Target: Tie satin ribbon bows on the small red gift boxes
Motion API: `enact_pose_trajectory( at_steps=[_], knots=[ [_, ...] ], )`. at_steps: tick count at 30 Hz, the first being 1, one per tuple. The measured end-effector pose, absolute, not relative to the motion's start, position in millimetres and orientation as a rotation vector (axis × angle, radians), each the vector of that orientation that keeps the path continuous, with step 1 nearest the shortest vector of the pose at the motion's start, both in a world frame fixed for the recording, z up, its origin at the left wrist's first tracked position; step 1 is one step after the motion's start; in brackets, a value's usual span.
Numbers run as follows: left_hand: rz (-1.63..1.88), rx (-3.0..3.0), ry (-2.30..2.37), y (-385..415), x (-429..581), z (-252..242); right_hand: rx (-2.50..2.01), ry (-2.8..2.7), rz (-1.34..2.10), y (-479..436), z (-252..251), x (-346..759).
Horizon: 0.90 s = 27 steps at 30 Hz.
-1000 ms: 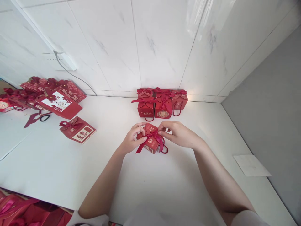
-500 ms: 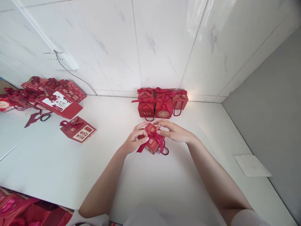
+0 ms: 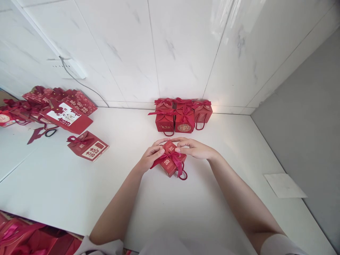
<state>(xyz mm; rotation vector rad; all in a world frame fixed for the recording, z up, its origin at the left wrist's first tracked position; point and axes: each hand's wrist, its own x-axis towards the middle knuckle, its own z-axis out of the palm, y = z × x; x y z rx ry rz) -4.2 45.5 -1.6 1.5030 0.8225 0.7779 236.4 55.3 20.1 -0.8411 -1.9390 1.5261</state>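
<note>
A small red gift box [image 3: 167,167] with gold characters sits tilted between my hands on the white counter. A crimson ribbon bow [image 3: 173,156] is tied over its top, and a twisted cord handle [image 3: 183,175] hangs out at its right. My left hand [image 3: 152,156] grips the box's left side, its thumb on the upper edge by the ribbon. On the far right side, my right hand [image 3: 192,148] has curled fingers and a thumb against the box. The fingertips behind the box are partly hidden.
Several finished-looking red boxes with bows [image 3: 184,118] stand against the tiled wall. Left lie a red box [image 3: 89,146], a pile of red cartons [image 3: 67,115] and scissors [image 3: 51,132]. A box of red packages [image 3: 34,237] is at lower left; a white card [image 3: 284,185] lies right.
The gift box has turned slightly and tipped toward me, moving a little left. My left thumb has shifted off the bow's middle toward the box edge; both hands stay on the box.
</note>
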Motion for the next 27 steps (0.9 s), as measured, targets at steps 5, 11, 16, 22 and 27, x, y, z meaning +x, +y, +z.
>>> enact_pose_trajectory(
  at_steps=[5, 11, 16, 22, 27],
  knots=[
    [0.811, 1.452, 0.786, 45, -4, -3, -0.792, -1.932, 1.575, 57, 15, 235],
    [0.764, 1.446, 0.717, 47, -8, -4, -0.729, -1.927, 1.701, 60, 11, 240],
    [0.767, 1.458, 0.753, 50, -10, -8, -0.728, -1.906, 1.719, 60, 11, 238],
    [0.890, 1.711, 0.916, 50, -9, -6, -0.775, -1.896, 1.677, 58, 12, 236],
    [0.984, 2.102, 1.106, 46, -13, 3, -0.822, -1.943, 1.654, 57, 12, 235]
  ],
)
